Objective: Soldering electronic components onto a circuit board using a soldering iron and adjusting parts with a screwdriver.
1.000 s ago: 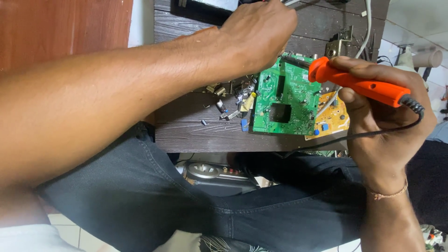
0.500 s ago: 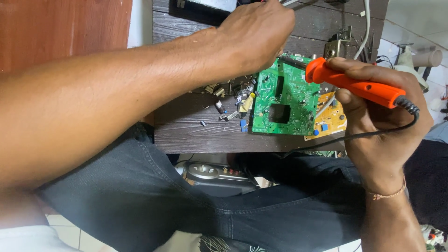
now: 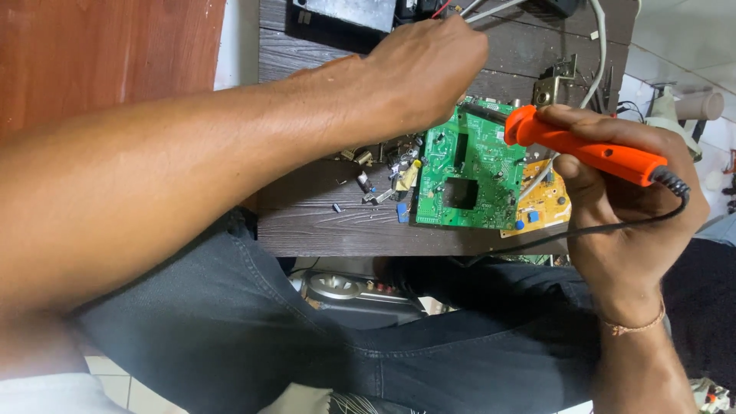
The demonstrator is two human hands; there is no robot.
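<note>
1. One orange soldering iron [image 3: 590, 149] is gripped in the right hand [image 3: 625, 207], its tip over the single green circuit board [image 3: 471, 172] on the dark table [image 3: 322, 222].
2. One yellow board [image 3: 546, 207] lies beneath it.
3. The left hand [image 3: 425, 69], closed, reaches beyond the board; what it holds is hidden.
4. Since earlier, the iron has shifted slightly left.

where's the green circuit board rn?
Head view, right of centre: the green circuit board lies on the dark wooden table, partly over a yellow board, under the orange soldering iron in the right hand.
</note>
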